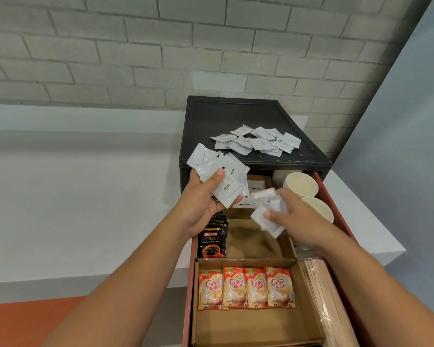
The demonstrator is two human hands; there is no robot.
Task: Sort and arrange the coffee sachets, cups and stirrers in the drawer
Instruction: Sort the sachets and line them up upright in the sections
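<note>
Above the open drawer (324, 189), the left hand (201, 204) grips a fanned stack of white coffee sachets (223, 176), thumb pressed across the top one. The right hand (301, 221) pinches a smaller bunch (268, 211) of the same packets between thumb and fingers, slightly blurred. Both bunches hang over the bare cardboard compartment (251, 236) at the drawer's middle. At twelve o'clock from the hands, a scattered pile (258, 142) of more white packets lies on the black top (236, 113) of the drawer unit. Inside the drawer, the paper cups (301, 184) sit at two o'clock by the right wall, the wrapped stirrers (321, 291) run along the right side at five o'clock, a row of orange Coffee mate sachets (246, 288) stands at six o'clock, and black Kopiko sachets (212, 239) sit at nine o'clock beside the left wall. The step in hand looks like gathering the loose white packets into one pack. Next, I judge, the two bunches need merging with edges squared, then setting into the bare compartment before the scattered pile is collected; thin, slippery packets could slide from a loose grip
</note>
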